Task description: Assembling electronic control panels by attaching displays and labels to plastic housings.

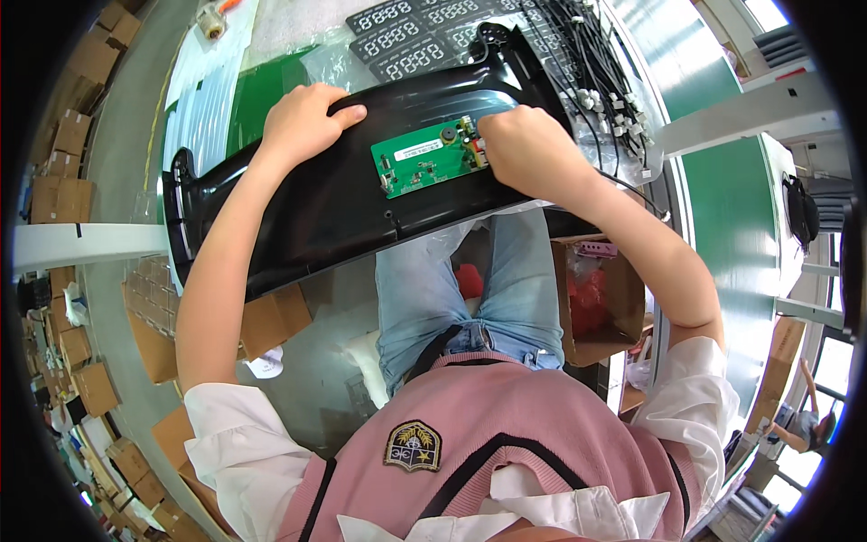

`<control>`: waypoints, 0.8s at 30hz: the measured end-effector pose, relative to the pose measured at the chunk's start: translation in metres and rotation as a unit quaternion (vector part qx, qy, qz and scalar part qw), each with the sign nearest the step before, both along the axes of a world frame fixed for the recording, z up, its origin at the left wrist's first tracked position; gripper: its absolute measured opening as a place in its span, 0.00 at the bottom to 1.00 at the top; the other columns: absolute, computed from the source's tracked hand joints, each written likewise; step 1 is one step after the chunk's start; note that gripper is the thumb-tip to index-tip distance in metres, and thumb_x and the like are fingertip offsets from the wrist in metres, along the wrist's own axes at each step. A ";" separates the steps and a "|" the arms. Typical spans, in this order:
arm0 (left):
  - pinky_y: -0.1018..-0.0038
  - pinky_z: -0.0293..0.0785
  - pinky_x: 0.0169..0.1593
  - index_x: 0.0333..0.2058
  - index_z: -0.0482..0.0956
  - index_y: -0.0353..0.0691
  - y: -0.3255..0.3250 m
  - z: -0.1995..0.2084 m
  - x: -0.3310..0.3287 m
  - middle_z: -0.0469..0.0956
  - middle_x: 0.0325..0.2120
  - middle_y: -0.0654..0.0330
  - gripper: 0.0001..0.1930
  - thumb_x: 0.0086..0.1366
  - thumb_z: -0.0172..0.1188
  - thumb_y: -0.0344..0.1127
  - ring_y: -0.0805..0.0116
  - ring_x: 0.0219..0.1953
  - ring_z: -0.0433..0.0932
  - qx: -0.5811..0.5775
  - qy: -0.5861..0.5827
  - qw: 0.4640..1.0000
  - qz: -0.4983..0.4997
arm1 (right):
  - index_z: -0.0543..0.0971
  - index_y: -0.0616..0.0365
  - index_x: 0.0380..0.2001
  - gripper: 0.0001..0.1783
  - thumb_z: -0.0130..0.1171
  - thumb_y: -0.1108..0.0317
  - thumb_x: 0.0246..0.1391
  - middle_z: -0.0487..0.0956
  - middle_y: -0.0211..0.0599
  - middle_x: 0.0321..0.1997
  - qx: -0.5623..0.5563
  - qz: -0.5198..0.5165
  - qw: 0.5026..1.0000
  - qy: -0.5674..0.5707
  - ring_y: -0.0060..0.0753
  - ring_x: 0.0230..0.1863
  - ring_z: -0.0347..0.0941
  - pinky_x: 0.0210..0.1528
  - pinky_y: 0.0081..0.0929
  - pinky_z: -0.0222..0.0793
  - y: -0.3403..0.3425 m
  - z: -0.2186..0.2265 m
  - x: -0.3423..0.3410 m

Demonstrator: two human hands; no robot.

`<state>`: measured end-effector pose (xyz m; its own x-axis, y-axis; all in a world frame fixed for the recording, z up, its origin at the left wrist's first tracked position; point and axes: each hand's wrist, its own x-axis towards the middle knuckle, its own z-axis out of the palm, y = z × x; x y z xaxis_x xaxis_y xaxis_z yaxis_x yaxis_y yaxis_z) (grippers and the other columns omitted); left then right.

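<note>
"Head view: where's the green rectangular circuit board [433,159] lying?"

"On the glossy black plastic panel [316,208]; the left hand [305,125] is resting there, loosely spread, the right hand [528,149] is curling at the board's end, grip hidden."

"It's probably feeling light, stiff, fragile: hold its edges."

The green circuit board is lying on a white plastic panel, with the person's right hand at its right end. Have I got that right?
Not quite: the panel is glossy black, not white, as the head view shows. The green circuit board does lie on it, with the person's right hand at its right end.
</note>
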<state>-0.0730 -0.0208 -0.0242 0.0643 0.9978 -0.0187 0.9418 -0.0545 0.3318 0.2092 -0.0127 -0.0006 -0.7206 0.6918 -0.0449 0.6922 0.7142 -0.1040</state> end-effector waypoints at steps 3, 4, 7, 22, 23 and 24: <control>0.63 0.74 0.37 0.36 0.84 0.42 0.002 0.006 -0.001 0.81 0.27 0.50 0.18 0.60 0.61 0.52 0.52 0.32 0.80 -0.023 0.003 1.000 -0.008 | 0.75 0.61 0.19 0.05 0.54 0.74 0.46 0.78 0.45 0.23 0.054 -0.003 0.998 -0.042 0.47 0.33 0.78 0.31 0.37 0.74 -0.012 0.016 0.005; 0.64 0.73 0.37 0.35 0.84 0.41 0.006 0.005 -0.004 0.82 0.26 0.51 0.18 0.60 0.61 0.51 0.54 0.31 0.80 -0.037 -0.030 0.999 -0.006 | 0.76 0.61 0.21 0.03 0.56 0.75 0.45 0.79 0.44 0.25 0.094 -0.002 0.995 -0.014 0.45 0.34 0.78 0.32 0.36 0.73 -0.013 0.022 0.007; 0.66 0.72 0.37 0.34 0.84 0.38 0.031 0.010 -0.013 0.82 0.25 0.53 0.18 0.60 0.61 0.50 0.59 0.30 0.80 -0.057 -0.089 0.994 -0.007 | 0.77 0.63 0.28 0.05 0.59 0.76 0.43 0.79 0.42 0.28 0.265 0.004 0.949 0.173 0.42 0.36 0.78 0.35 0.35 0.73 -0.020 0.058 0.027; 0.58 0.71 0.46 0.42 0.80 0.30 0.241 -0.034 -0.029 0.81 0.37 0.44 0.31 0.58 0.61 0.58 0.45 0.43 0.78 0.111 0.115 0.987 0.024 | 0.77 0.58 0.39 0.14 0.62 0.76 0.46 0.75 0.39 0.28 0.090 -0.259 0.863 0.425 0.46 0.30 0.74 0.30 0.36 0.71 -0.140 -0.047 0.156; 0.56 0.67 0.55 0.52 0.74 0.32 0.244 -0.042 -0.054 0.75 0.47 0.41 0.31 0.58 0.64 0.52 0.42 0.52 0.72 0.277 0.162 0.946 -0.053 | 0.77 0.57 0.39 0.14 0.61 0.75 0.46 0.74 0.39 0.29 0.091 -0.253 0.862 0.429 0.46 0.30 0.74 0.30 0.36 0.71 -0.146 -0.057 0.155; 0.55 0.62 0.60 0.54 0.70 0.34 0.249 -0.041 -0.083 0.70 0.51 0.41 0.31 0.57 0.66 0.46 0.41 0.55 0.67 0.292 0.229 0.924 -0.092 | 0.76 0.57 0.40 0.14 0.61 0.74 0.46 0.74 0.38 0.29 0.092 -0.245 0.862 0.433 0.46 0.31 0.73 0.30 0.37 0.71 -0.150 -0.065 0.152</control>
